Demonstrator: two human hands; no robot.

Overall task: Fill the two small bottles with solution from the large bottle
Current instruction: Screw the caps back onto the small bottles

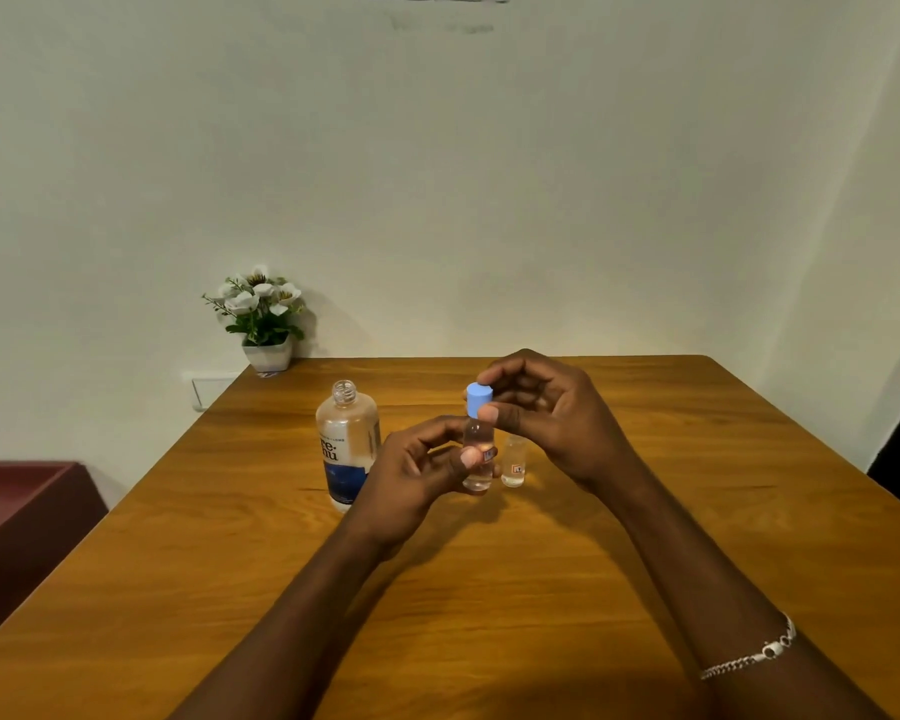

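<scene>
A small clear bottle (478, 449) is held upright just above the wooden table (697, 485), gripped around its body by my left hand (417, 475). It holds clear liquid. On top of it sits a light blue cap (479, 398), pinched between the thumb and fingers of my right hand (546, 413). Just right of it a second small clear bottle (513, 460) stands on the table with no cap, partly hidden by my right hand. The large bottle (347, 444), uncapped and part full, with a blue label, stands to the left.
A small white pot of white flowers (263, 317) stands at the table's far left corner against the wall. A dark red piece of furniture (27, 517) is beside the table's left edge. A bracelet is on my right wrist.
</scene>
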